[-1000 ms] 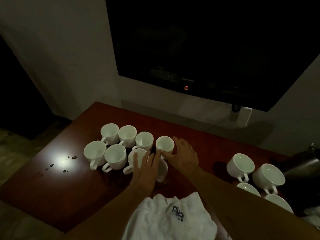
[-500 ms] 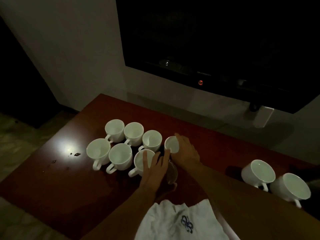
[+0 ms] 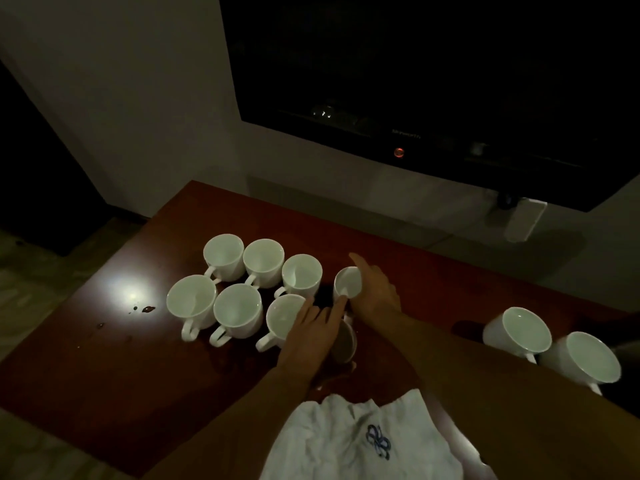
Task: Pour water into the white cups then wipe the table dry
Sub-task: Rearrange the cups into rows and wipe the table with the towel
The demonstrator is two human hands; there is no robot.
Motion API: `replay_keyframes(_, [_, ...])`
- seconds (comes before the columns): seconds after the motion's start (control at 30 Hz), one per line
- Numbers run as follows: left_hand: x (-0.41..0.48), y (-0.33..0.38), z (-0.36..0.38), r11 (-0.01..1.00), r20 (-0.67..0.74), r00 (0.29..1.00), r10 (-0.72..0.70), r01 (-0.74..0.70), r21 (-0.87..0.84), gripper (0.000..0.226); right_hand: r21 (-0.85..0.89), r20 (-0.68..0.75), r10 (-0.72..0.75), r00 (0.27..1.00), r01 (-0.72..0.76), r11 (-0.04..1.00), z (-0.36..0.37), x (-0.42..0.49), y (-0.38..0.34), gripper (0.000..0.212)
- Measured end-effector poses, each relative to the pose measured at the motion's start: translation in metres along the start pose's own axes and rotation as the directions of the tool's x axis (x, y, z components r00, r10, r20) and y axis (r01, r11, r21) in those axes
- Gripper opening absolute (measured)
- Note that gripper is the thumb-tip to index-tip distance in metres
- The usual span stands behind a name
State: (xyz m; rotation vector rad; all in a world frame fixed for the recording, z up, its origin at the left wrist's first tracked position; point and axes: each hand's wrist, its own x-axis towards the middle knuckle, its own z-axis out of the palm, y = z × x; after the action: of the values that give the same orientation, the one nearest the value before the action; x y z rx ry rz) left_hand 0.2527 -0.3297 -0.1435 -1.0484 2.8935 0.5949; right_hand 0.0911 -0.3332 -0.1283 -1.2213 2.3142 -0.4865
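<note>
Several white cups stand in two rows on the dark red table [image 3: 221, 209]. My right hand [image 3: 377, 296] grips the rightmost back-row cup [image 3: 346, 282], thumb on its near rim and forefinger along its far side; the cup looks tilted to the left. My left hand [image 3: 311, 332] lies with straight fingers between a front-row cup [image 3: 282, 318] and a shadowed cup [image 3: 346, 344], which it partly hides. Whether it presses on either cup is unclear. A white cloth [image 3: 346, 441] with a blue emblem lies at the near edge under my forearms.
Two more white cups [image 3: 526, 329] [image 3: 592, 356] stand apart at the right. Dark droplets [image 3: 147, 309] sit in a bright glare patch on the left of the table. A dark television [image 3: 433, 81] hangs on the wall behind. The table's left edge drops to the floor.
My right hand has wrapped further round the back-row cup, which now leans and sits a little apart from its row. The left hand stays in place. The view has shifted.
</note>
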Motion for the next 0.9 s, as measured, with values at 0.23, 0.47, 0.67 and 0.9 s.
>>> replay_keyframes(0.23, [0.002, 0.004, -0.004, 0.998, -0.061, 0.998, 0.028, -0.024, 0.056, 0.074, 0.051, -0.001, 0.045, 0.999, -0.045, 0.998, -0.028, -0.02, 0.034, 0.112])
replay_keyframes(0.47, [0.018, 0.043, -0.013, 0.998, 0.025, 0.998, 0.056, -0.056, -0.018, 0.083, 0.066, -0.023, 0.119, 0.993, -0.118, 0.991, -0.061, -0.041, 0.082, 0.11])
replay_keyframes(0.67, [0.027, 0.092, 0.001, 0.996, 0.076, 0.993, 0.085, -0.083, -0.035, 0.083, 0.076, -0.016, 0.147, 0.989, -0.146, 0.986, -0.088, -0.046, 0.12, 0.111])
replay_keyframes(0.9, [0.043, 0.134, 0.026, 0.99, 0.095, 0.986, 0.135, -0.138, 0.026, 0.072, 0.069, -0.05, 0.157, 0.986, -0.154, 0.986, -0.105, -0.037, 0.155, 0.11])
